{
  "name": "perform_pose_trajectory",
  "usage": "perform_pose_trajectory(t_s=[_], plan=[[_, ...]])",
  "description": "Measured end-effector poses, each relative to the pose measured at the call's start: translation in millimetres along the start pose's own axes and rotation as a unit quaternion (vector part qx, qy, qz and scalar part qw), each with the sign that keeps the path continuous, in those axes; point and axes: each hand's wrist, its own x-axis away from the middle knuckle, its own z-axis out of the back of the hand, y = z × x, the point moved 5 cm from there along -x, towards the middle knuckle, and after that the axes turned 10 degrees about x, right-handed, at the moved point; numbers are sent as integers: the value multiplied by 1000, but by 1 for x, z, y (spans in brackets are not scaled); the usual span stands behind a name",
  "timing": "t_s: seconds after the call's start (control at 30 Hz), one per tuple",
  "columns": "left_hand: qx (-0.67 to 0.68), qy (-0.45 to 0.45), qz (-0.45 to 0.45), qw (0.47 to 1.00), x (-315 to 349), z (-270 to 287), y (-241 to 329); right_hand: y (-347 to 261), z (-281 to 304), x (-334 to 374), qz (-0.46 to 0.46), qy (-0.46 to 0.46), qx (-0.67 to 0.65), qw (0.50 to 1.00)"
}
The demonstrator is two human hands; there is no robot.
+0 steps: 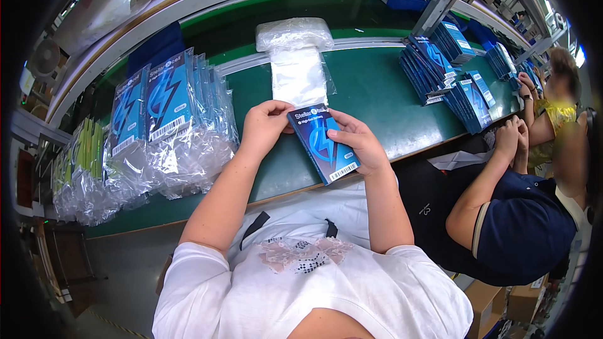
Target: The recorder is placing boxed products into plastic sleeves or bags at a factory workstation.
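Observation:
My right hand grips a flat blue box with a lightning-bolt print and a barcode, its thumb lying across the front. The box is tilted, its top edge at the near end of a clear plastic bag on the table. My left hand is closed, its fingertips pinching at the bag's near left corner, right beside the box's top corner. Whether those fingers also touch the box is hard to see. Behind the flat bag lies a thick bundle of clear bags.
Bagged blue boxes stand in rows at left, beside green packages. Stacks of unbagged blue boxes sit on the green table at right. Two people work there, one in a dark blue shirt. A metal rail runs behind.

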Motion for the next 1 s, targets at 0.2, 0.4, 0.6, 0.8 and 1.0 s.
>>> perform_pose_trajectory(t_s=[0.2, 0.4, 0.6, 0.8, 1.0], plan=[[-180, 22, -182, 966, 18, -5, 15, 6, -9, 5, 81, 131, 100, 983], [-227, -97, -307, 919, 37, -26, 38, 7, -8, 10, 114, 248, 82, 958], [140, -69, -53, 986, 29, -18, 3, 4, -16, 20, 174, 248, 8, 953], [313, -136, 90, 936, 57, -43, -2, 12, -5, 28, 70, 231, 213, 947], [412, -179, 113, 886, 69, -42, 18, -24, -29, 66, 148, 100, 336, 925]])
